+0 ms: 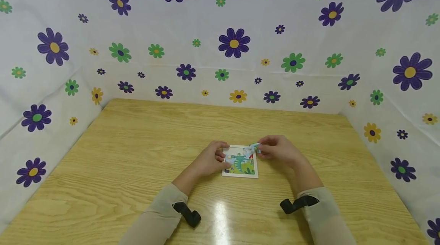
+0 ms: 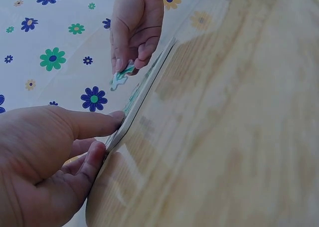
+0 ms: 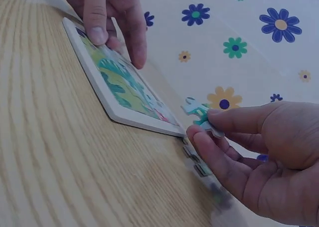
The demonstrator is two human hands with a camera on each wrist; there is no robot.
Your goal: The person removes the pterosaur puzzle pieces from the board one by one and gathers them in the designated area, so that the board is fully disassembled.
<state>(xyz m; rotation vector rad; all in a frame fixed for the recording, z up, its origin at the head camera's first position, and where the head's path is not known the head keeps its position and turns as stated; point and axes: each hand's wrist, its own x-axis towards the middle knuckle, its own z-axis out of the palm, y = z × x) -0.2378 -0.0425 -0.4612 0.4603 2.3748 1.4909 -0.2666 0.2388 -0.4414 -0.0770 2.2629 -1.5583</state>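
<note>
A small jigsaw puzzle with a dinosaur picture lies on the table in a white frame. My left hand holds the frame at its left side, the thumb on the near left part and the fingers by the far left corner. Above the frame's far right corner, my right hand pinches a loose puzzle piece between thumb and fingers. The piece is light blue and green with knobbed edges, held tilted. In the head view, the upper left of the puzzle shows a pale bare area.
Small flat pieces lie beside the frame's corner in the right wrist view; the head view does not show them clearly. Flower-printed white cloth surrounds the wooden table at the back and sides. Each forearm wears a black mount.
</note>
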